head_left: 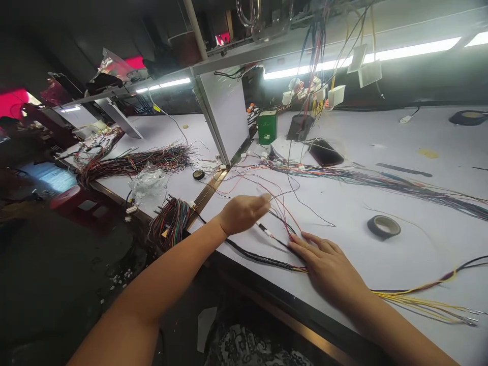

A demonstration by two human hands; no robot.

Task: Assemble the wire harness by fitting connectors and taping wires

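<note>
My left hand (pixel 246 213) is raised a little over the table edge, its fingers pressed together and slightly blurred. Thin red wires (pixel 282 206) and dark ones pass by its fingertips; whether it pinches one I cannot make out. My right hand (pixel 328 262) lies low on a wire harness, thumb and fingers closing over it. Red wires come out at those fingertips. A black-sleeved cable (pixel 263 258) runs from under that palm to the left along the table edge. Between the hands lies a small white connector (pixel 268 232). Yellow wires (pixel 419 300) with metal ends spread out beyond my right wrist.
A roll of black tape (pixel 384 226) lies to the right. Long wire bundles (pixel 381 183) cross the table behind, near a dark phone-like slab (pixel 325 152) and a green box (pixel 267 127). Another bundle (pixel 173 221) hangs at the left edge. A divider panel (pixel 224 112) stands upright.
</note>
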